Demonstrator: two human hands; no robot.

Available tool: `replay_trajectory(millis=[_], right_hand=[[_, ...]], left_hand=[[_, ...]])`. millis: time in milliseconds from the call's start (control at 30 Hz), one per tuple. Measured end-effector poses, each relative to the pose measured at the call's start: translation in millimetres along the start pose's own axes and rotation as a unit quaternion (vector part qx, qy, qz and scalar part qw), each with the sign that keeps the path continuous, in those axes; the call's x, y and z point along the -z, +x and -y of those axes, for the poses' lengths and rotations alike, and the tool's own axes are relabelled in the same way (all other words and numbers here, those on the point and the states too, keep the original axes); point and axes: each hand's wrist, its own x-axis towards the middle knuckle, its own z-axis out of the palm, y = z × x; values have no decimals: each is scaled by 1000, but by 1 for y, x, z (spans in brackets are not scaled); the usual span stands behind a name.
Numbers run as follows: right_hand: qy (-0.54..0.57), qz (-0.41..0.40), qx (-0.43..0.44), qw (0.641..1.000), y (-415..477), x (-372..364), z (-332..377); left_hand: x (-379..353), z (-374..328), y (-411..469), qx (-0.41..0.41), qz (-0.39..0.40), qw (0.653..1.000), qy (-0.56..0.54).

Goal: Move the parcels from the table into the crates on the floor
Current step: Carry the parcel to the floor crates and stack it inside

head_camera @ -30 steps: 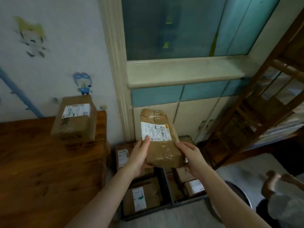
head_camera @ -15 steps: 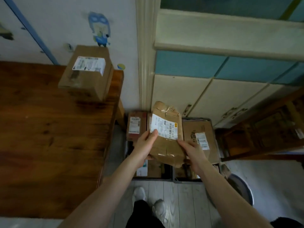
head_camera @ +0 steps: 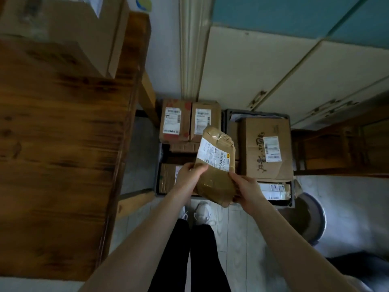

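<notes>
Brown parcel [head_camera: 214,165] hangs over the rim between the crates [head_camera: 227,120], left hand [head_camera: 189,175] and right hand [head_camera: 249,189] each curled round a lower corner, likely steadying its descent.

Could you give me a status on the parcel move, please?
The left hand and right hand grip the taped parcel. Held over the floor crates. Boxes crowd both.

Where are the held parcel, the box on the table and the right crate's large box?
held parcel [head_camera: 217,181], head view, brown wrap below label
box on the table [head_camera: 63,28], head view, cardboard face
large box [head_camera: 252,133], head view, top face
</notes>
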Motion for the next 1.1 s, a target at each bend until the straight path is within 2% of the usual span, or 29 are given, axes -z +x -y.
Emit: replay_trajectory(millis=[200,400,500,700,1100], right_hand=[[-19,12,-20,1000,48,-7,-12],[-47,22,4,999,100,-31,-11],[-53,32,26,998,129,-62,-4],[-54,63,56,995,184,-122,17],[-79,106,115,985,266,-171,39]], left_hand=[[-6,25,39,47,-9,997,-56],[-4,31,83,49,-28,992,-115],[11,30,122,12,-80,986,-147],[38,14,195,-29,-134,973,-188],[62,-1,293,-145,-132,974,-116]])
